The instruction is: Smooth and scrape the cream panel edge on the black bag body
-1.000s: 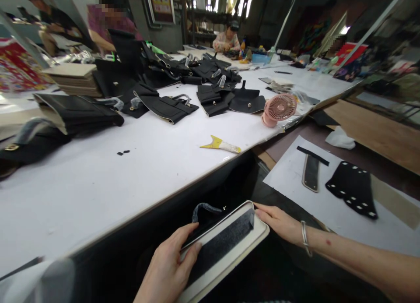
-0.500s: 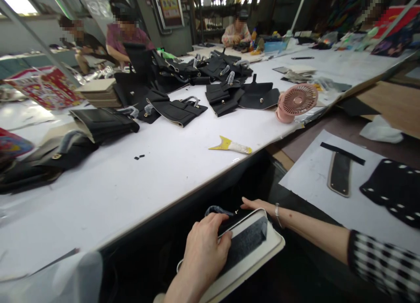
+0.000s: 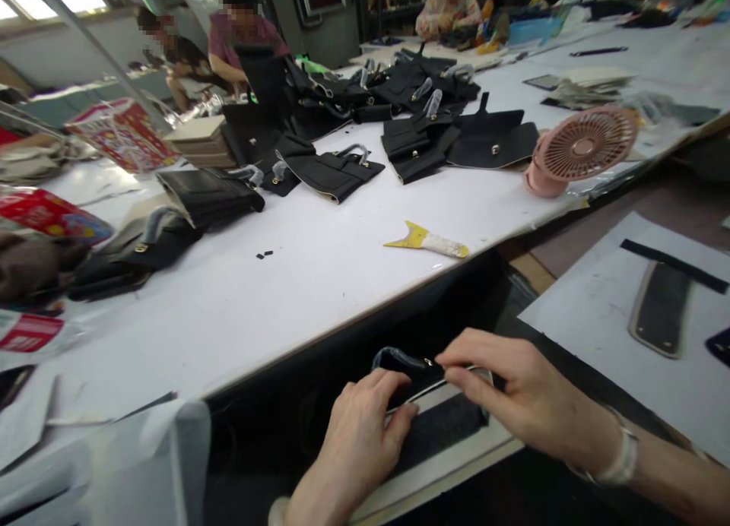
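Note:
A bag piece (image 3: 445, 429) with a cream rim and a dark inner panel lies low in front of me, below the table's edge. My left hand (image 3: 365, 427) grips its near left part, thumb over the rim and fingers on the far side. At the piece's upper right edge, my right hand (image 3: 513, 389) has thumb and fingertips pinched together on the rim beside a small metal clasp (image 3: 429, 362). A plastic-wrapped handle (image 3: 393, 355) curves up just beyond my left fingers. The bag's far side is lost in shadow.
On the white table (image 3: 285, 305) rest a yellow scraper (image 3: 425, 239), a pink fan (image 3: 582, 150) and black bag pieces (image 3: 331, 169). A grey strap piece (image 3: 661, 307) lies on white paper at right. People sit at the far side.
My right hand has moved from behind the piece onto its upper right rim, and its fingers have closed. My left hand keeps its grip. The view has shifted, with the table items appearing lower-right or closer.

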Motion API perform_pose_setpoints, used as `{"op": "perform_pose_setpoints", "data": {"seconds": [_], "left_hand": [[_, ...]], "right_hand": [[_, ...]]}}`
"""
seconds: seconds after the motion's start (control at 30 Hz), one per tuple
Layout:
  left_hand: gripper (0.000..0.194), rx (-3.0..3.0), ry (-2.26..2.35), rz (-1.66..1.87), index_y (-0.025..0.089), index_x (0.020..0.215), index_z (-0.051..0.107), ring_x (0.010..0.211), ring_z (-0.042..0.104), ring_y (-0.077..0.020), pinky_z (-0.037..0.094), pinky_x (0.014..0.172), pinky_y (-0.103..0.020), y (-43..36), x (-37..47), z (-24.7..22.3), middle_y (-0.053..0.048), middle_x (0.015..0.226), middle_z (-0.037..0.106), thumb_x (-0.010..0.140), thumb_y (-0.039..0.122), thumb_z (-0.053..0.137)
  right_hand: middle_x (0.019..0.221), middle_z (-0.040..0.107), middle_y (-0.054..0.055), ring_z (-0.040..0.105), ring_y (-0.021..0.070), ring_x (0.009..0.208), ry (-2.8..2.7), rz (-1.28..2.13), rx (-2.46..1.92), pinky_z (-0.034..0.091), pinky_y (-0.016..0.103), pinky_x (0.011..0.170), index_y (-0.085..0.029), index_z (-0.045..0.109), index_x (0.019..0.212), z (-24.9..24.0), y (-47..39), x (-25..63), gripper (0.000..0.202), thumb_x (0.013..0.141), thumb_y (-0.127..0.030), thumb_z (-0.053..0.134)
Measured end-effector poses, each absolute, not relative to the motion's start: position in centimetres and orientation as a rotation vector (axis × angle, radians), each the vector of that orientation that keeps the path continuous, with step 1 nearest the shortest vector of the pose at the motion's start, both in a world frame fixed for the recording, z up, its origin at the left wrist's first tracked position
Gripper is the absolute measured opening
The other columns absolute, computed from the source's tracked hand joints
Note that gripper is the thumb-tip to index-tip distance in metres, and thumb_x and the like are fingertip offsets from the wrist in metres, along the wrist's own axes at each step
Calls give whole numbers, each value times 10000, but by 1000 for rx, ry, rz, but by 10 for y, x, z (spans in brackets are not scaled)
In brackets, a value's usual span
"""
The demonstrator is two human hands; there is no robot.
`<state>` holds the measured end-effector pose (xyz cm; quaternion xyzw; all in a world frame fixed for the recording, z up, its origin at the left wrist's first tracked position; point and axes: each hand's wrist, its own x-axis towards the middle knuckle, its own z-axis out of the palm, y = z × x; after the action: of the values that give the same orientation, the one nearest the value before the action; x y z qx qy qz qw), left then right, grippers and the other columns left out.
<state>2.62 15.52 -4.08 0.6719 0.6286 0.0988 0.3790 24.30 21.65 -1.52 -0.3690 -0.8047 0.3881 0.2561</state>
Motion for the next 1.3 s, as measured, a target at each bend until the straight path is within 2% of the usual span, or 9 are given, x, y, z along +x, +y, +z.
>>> {"op": "perform_pose_setpoints", "data": {"seconds": [0.17,0.3,0.47,0.6,0.77,0.93,1.1,1.2,1.3], "left_hand": [[262,1528,1593,435,298,1080,679,967,641,-182,466,853,-304,142,4,-45,31,1051,711,825,257,636],[272,1439,1618,474,281,1049,704,966,648,-194,477,873,-312,136,-5,-50,20,1028,725,788,239,644],[248,1374,1552,533,279,1017,753,919,657,-197,493,842,-310,138,-7,-61,5,1005,734,785,307,671],[168,1383,1552,624,289,884,792,913,667,-175,478,834,-281,137,-4,-64,15,979,735,812,293,640],[189,1304,1702,646,279,791,787,861,672,-180,456,752,-279,135,5,-58,31,896,760,815,289,600],[247,1213,1774,630,240,808,789,801,672,-228,453,725,-324,141,2,-62,-10,787,761,817,354,569],[291,1226,1636,722,204,885,739,843,673,-185,500,758,-287,141,-2,-47,-7,876,755,759,158,480],[279,1665,1690,826,201,878,700,881,634,-203,499,827,-354,124,14,-36,-37,945,715,765,88,471],[328,2193,1582,686,167,1104,666,913,630,-245,537,814,-408,104,35,-41,-94,1061,696,859,117,454]], "right_hand": [[993,645,67,594,212,907,-2500,828,-888,489,348,788,-210,653,1050,-25,157,232,170,978,-184,501],[1034,620,68,563,255,915,-2663,675,-956,459,419,771,-193,609,1083,-52,146,212,195,957,-131,475],[996,589,39,533,238,889,-2685,702,-986,417,407,759,-198,581,1012,-56,147,206,153,949,-103,479],[987,583,36,527,236,879,-2676,679,-984,397,394,743,-199,560,1004,-56,145,206,147,946,-94,475],[996,589,51,526,244,880,-2672,605,-989,386,397,745,-199,539,1006,-60,142,206,148,956,-94,448],[1024,595,67,540,258,904,-2659,580,-974,403,405,742,-196,535,992,-61,142,208,118,960,-113,457],[1046,590,71,541,255,907,-2646,610,-998,434,430,768,-191,559,1036,-63,140,207,181,956,-95,428],[1061,599,77,545,257,946,-2581,700,-1036,448,447,807,-190,587,1018,-56,139,206,208,953,-95,414],[1037,627,47,574,217,991,-2396,993,-991,470,390,885,-214,635,983,-40,145,212,204,961,-128,451]]}}
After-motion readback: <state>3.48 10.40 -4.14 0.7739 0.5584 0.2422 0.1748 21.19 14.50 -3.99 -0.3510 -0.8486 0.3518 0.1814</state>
